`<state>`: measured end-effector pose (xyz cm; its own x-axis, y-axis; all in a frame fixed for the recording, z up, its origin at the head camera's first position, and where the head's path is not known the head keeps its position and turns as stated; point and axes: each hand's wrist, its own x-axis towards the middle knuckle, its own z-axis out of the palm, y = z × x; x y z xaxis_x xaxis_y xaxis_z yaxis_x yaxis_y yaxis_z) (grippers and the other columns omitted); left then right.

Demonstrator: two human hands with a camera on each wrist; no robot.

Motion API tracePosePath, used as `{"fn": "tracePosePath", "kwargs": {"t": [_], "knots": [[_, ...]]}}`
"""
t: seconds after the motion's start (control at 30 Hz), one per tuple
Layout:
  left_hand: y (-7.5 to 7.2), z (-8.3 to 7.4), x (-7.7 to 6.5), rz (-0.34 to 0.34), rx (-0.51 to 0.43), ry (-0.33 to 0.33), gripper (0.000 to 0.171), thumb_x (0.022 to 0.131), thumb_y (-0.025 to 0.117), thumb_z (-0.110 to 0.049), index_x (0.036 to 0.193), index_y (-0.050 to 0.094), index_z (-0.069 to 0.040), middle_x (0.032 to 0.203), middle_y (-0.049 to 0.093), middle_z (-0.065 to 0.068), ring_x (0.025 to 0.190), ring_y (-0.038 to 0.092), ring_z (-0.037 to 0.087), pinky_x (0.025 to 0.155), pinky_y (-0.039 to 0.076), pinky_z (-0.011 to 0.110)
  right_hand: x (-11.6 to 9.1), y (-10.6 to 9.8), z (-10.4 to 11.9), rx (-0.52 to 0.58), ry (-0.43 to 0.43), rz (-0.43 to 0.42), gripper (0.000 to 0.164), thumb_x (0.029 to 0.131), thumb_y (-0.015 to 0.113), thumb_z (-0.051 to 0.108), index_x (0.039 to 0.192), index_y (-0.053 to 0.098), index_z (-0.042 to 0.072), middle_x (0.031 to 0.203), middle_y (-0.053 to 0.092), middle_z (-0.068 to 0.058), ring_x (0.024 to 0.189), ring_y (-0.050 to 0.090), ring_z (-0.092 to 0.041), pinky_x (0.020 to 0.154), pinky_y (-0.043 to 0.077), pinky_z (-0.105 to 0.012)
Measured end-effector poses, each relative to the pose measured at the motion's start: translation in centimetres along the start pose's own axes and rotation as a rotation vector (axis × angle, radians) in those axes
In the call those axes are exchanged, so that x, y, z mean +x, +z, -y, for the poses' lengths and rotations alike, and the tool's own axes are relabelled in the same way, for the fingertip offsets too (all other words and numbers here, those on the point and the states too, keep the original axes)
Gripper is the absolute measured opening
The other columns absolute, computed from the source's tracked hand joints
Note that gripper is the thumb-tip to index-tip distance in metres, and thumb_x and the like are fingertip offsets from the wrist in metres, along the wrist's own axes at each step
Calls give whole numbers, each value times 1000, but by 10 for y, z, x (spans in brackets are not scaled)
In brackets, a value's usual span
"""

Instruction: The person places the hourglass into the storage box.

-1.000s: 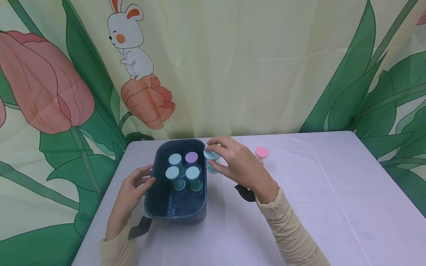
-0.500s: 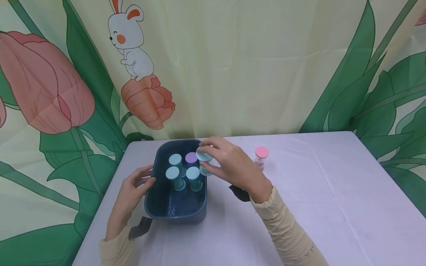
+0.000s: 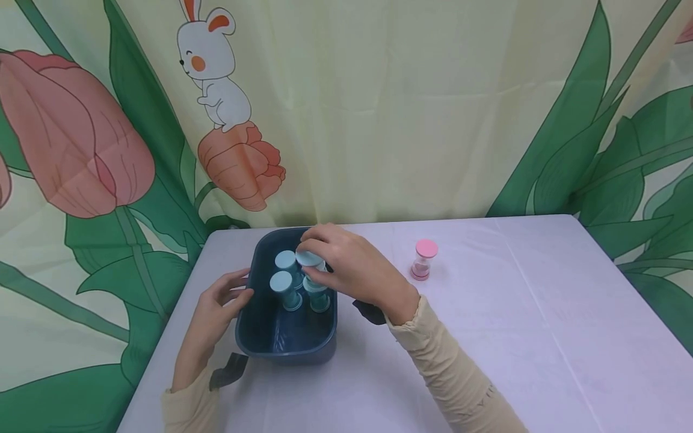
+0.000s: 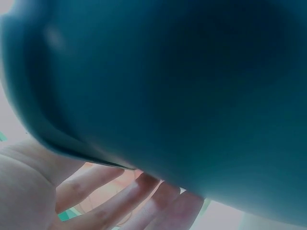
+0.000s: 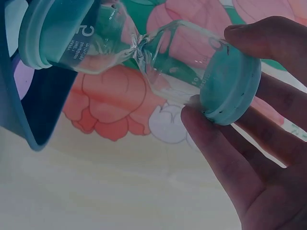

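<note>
My right hand [image 3: 352,264] pinches a teal-capped sand timer [image 5: 168,57] by one end cap, over the right side of a dark blue plastic bin [image 3: 284,337]. In the right wrist view, clear glass bulbs and printed lettering show on the timer, and its far cap overlaps the bin rim. Teal-capped sand timers [image 3: 281,281] stand inside the bin. A purple cap [image 5: 23,81] shows there in the right wrist view; the hand hides it in the head view. My left hand [image 3: 216,304] rests against the bin's left wall, fingers [image 4: 112,206] extended along its outside.
A pink-capped sand timer [image 3: 421,264] stands upright on the white-covered table [image 3: 487,337], right of the bin. Behind the table hangs a curtain [image 3: 406,108] printed with tulips, leaves and a rabbit on a carrot.
My right hand has moved left with the teal sand timer, from beside the bin's right rim to over the bin. The pink sand timer has come into full view. My left hand stays put.
</note>
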<state>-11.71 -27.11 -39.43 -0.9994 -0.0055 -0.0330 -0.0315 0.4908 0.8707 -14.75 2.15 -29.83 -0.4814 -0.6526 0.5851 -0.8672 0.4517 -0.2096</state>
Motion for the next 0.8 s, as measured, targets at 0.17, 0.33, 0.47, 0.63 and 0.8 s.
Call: {"fn": "tracePosePath", "kwargs": {"t": [0.17,0.33,0.47,0.63,0.8], "knots": [[0,0,0,4,-2,0,54,97,64,-34,145,47,-14,143,52,16,127,54,37,95,51,55,6,8,2,8,-16,32,29,85,79,17,111,71,8,112,66,-5,104,62,-16,90,53,-22],[-1,-1,0,10,-3,-3,56,97,63,-37,146,47,-15,144,51,16,127,53,37,96,51,54,11,16,4,0,-13,76,29,86,79,19,111,71,8,111,66,-4,103,61,-15,87,54,-22],[-1,-2,0,11,-8,1,55,98,63,-36,146,47,-14,144,51,16,127,53,37,96,51,53,14,22,7,-8,8,130,31,86,78,21,114,71,9,113,66,-3,104,61,-15,87,54,-22],[-2,-1,0,10,-10,6,54,98,63,-34,146,47,-14,144,51,17,128,53,37,95,51,54,22,27,9,-36,15,211,31,88,76,24,116,71,11,115,66,-2,105,61,-14,89,53,-21],[-1,0,0,3,-9,21,55,98,63,-36,145,48,-14,142,53,16,126,54,36,93,53,49,27,32,12,-32,11,255,28,89,74,24,115,71,11,113,66,-1,101,61,-13,88,52,-21]]}}
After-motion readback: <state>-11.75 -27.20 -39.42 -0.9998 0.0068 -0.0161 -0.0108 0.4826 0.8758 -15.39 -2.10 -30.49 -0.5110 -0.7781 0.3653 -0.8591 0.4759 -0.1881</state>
